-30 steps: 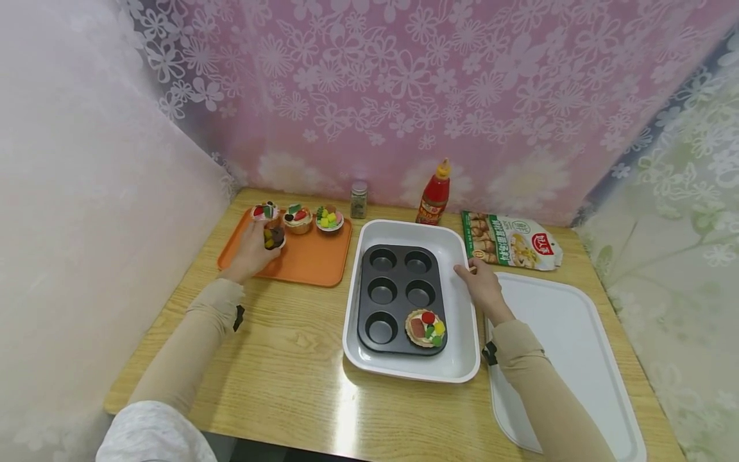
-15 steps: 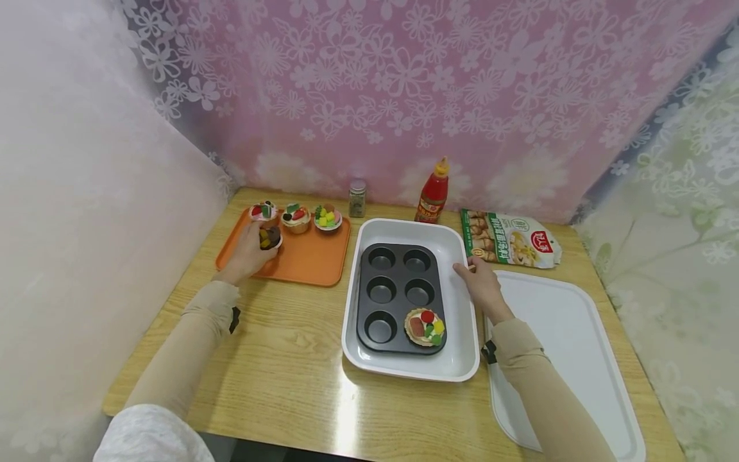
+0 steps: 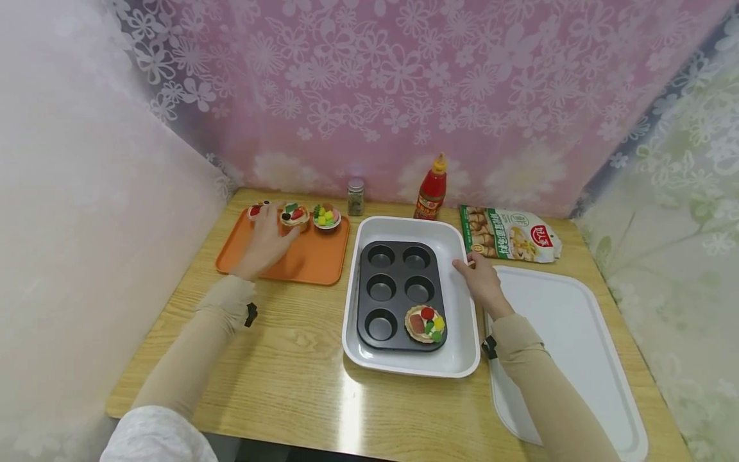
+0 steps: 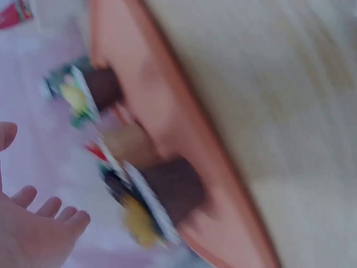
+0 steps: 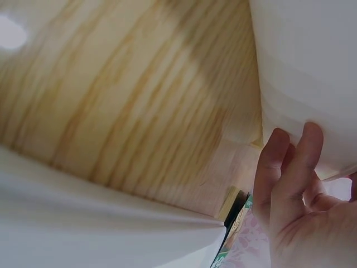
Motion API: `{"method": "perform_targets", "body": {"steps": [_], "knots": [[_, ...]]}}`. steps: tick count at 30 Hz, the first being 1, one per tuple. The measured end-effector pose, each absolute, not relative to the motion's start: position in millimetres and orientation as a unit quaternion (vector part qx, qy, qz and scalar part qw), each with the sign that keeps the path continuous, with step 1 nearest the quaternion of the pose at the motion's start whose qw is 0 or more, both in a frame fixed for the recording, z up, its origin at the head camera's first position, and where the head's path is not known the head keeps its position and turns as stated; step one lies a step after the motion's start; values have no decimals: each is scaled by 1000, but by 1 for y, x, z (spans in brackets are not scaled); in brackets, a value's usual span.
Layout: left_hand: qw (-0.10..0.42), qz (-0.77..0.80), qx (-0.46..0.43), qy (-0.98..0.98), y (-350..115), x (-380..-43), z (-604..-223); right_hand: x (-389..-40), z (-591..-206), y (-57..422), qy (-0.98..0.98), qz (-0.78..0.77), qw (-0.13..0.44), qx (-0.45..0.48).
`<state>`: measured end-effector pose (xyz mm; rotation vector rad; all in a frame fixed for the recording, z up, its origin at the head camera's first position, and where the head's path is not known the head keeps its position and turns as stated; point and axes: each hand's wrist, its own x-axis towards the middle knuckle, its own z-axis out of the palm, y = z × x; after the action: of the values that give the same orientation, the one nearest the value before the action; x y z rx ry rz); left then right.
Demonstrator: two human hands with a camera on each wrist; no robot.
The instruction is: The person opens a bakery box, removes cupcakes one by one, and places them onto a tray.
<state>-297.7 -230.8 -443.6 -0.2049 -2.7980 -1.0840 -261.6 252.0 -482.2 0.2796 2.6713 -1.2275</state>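
Observation:
My left hand (image 3: 265,242) is over the orange tray (image 3: 316,266), its fingers apart and holding nothing. In the left wrist view, a dark brown cupcake (image 4: 177,188) with yellow topping stands on the tray by the hand; in the head view the hand hides it. Behind the fingers shows a cream cupcake (image 3: 256,208) with red topping. To their right are a strawberry cupcake (image 3: 295,218) and a cupcake with yellow and green pieces (image 3: 327,217). My right hand (image 3: 484,283) pinches the right rim of the white deep tray (image 3: 462,321), several fingers against its outer wall.
A black muffin pan (image 3: 399,301) lies inside the deep tray, with a topped tart (image 3: 424,324) in its front right cup. A spice jar (image 3: 355,197), red sauce bottle (image 3: 431,192) and food packet (image 3: 514,236) are behind. A flat white tray (image 3: 568,346) lies right.
My left hand has come off the dark brown cupcake and moved up and right over the tray, its fingers spreading. The right hand stays at the rim.

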Motion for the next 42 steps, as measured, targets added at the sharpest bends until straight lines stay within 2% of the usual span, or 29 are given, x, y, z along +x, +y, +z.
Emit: {"method": "perform_targets", "body": {"steps": [6,12,17,25,42], "knots": [[28,-412,-133,-901,-177,-296,-426,-262,-481,251,899,-416,96,95],[17,-427,-184,-885,-142,-297,-417,-261,-480,252,897,-421,92,95],[-22,-449,-224,-865,-122,-296,-414,-261,-480,253,897,-422,93,94],[-47,-457,-268,-847,-87,-291,-414,-261,-479,254,895,-427,96,92],[-160,-390,-361,-832,-31,-269,-413,-261,-481,254,897,-422,94,95]]}}
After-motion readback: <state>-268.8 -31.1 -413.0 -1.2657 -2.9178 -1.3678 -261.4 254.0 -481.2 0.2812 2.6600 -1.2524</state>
